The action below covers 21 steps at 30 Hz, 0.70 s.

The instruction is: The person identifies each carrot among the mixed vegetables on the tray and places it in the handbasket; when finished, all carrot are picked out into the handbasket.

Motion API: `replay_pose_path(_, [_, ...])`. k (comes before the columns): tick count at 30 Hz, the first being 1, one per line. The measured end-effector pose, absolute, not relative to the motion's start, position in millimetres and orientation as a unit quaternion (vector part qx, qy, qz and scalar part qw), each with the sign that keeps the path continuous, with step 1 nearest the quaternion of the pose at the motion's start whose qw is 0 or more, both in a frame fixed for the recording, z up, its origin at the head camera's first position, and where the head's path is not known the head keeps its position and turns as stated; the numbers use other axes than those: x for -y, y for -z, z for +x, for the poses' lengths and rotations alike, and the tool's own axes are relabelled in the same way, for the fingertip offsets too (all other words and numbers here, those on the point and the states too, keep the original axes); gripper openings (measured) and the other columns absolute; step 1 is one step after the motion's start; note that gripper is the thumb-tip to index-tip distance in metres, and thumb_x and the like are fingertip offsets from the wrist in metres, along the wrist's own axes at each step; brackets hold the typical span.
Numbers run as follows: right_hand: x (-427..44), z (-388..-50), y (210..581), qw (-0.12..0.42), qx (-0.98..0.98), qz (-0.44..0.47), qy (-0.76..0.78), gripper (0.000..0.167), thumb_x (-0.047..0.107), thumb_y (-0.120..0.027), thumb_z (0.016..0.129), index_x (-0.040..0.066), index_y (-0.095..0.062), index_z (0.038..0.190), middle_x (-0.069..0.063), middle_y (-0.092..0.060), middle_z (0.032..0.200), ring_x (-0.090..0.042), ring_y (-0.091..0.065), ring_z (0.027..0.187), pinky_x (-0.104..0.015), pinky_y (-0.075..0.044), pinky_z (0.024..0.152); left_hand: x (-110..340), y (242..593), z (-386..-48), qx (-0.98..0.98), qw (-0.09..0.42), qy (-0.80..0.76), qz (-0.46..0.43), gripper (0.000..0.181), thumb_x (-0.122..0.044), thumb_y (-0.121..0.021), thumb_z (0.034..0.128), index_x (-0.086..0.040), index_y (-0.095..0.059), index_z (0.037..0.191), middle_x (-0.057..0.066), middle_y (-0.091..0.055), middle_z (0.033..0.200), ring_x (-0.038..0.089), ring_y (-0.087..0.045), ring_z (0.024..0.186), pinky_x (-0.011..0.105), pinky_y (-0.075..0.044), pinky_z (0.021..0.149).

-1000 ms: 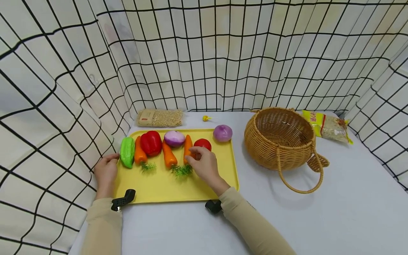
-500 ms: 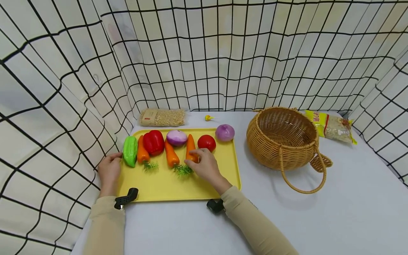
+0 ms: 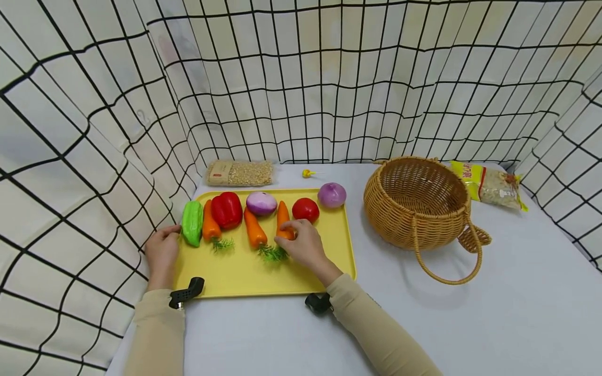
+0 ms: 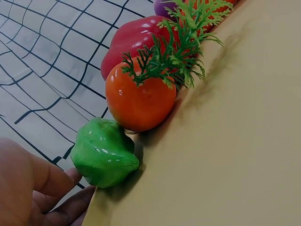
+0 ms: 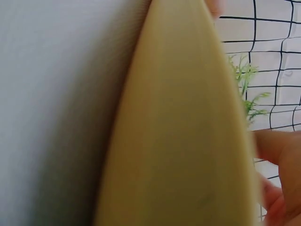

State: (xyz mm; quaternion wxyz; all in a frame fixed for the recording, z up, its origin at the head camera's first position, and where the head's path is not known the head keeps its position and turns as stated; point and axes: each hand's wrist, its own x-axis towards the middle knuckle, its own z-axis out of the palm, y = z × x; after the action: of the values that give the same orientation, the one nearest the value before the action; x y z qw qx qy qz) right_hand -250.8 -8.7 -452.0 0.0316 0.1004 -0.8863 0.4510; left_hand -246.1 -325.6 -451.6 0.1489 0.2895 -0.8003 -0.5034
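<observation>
At the left rim of the yellow tray (image 3: 226,277), my left hand (image 3: 161,256) pinches the edge with curled fingers, beside a bumpy green vegetable (image 3: 192,223). In the left wrist view the fingers (image 4: 59,181) meet the tray edge close to the green vegetable (image 4: 104,153). My right hand (image 3: 307,249) has thumb and index finger round the rightmost carrot (image 3: 282,215), partly hiding its lower end. The tomato (image 3: 305,210) lies just beyond that hand. A second carrot (image 3: 254,230) lies to the left, its leaves meeting those of the held one.
A red pepper (image 3: 227,210), another carrot (image 3: 210,222) and a halved onion (image 3: 261,203) lie on the tray; a purple onion (image 3: 332,195) sits at its back right corner. The wicker basket (image 3: 404,230) stands right. Behind are a grain bag (image 3: 240,173), a yellow item (image 3: 307,173) and another bag (image 3: 498,188).
The rightmost carrot has shifted slightly right and toward me with my right hand, and the middle carrot has moved a little too. My left hand stays at the tray edge.
</observation>
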Motion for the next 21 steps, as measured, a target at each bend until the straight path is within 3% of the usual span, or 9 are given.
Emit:
replay_pose_path(9, [7.9, -250.6, 449.7, 0.027, 0.897, 0.058, -0.437, 0.021, 0.025, -0.082, 0.077, 0.016, -0.067, 0.089, -0.008, -0.059, 0.111, -0.027, -0.053, 0.098, -0.035, -0.045, 0.081, 327.0, 452.9, -246.4, 0.805, 0.152, 0.497, 0.287, 0.041, -0.013, -0.042, 0.0954, -0.003, -0.062, 0.13, 0.015, -0.057, 0.135, 0.025, -0.045, 0.13, 0.037, -0.035, 0.106])
replay_pose_path(21, [6.9, -251.1, 447.0, 0.042, 0.875, 0.03, -0.481, 0.025, 0.014, -0.074, 0.079, 0.011, -0.063, 0.101, -0.008, -0.059, 0.109, -0.024, -0.053, 0.091, -0.034, -0.047, 0.078, 326.1, 451.8, -246.6, 0.803, 0.145, 0.501, 0.289, 0.042, -0.014, -0.042, 0.0961, -0.004, -0.061, 0.132, 0.015, -0.056, 0.136, 0.025, -0.045, 0.13, 0.037, -0.036, 0.105])
